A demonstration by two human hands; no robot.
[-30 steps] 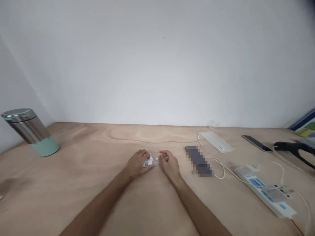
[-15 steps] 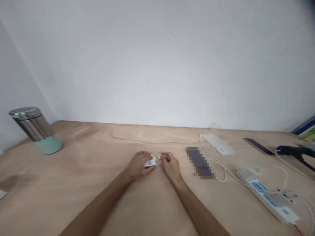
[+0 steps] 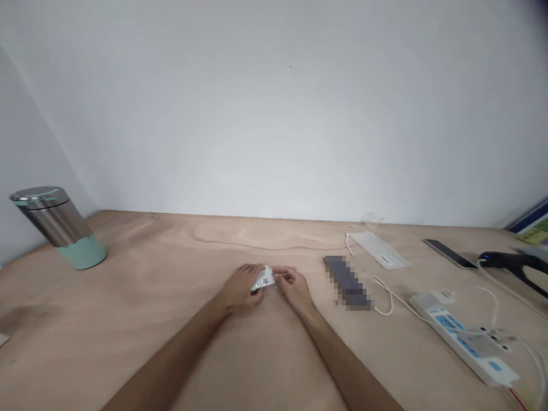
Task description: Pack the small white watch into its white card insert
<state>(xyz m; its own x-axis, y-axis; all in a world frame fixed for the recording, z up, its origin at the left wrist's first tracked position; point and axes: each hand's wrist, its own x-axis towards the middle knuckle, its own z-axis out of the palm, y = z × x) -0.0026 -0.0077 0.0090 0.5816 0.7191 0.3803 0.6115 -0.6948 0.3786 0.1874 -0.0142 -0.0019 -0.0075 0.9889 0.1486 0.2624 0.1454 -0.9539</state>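
Observation:
Between my hands, a small white packet (image 3: 265,278) in clear, shiny wrapping lies low over the wooden table (image 3: 248,354). My left hand (image 3: 242,288) grips its left side, with the fingers over it and the thumb at its lower edge. At the packet's right edge, my right hand (image 3: 295,287) pinches the wrapping between thumb and fingers. A dark printed mark shows on the packet's face. What is inside is too small to tell.
A steel and mint-green tumbler (image 3: 64,228) stands at the left. To the right lie a pixelated dark phone-like object (image 3: 347,282), a clear pouch (image 3: 377,249), a dark flat device (image 3: 450,253), a white power strip (image 3: 464,342) with cables, and a black handled object (image 3: 514,264).
My right hand has moved slightly left and closed on the packet's right edge. The small white piece seen at its fingertips no longer shows. The wrapping now looks drawn to a slant.

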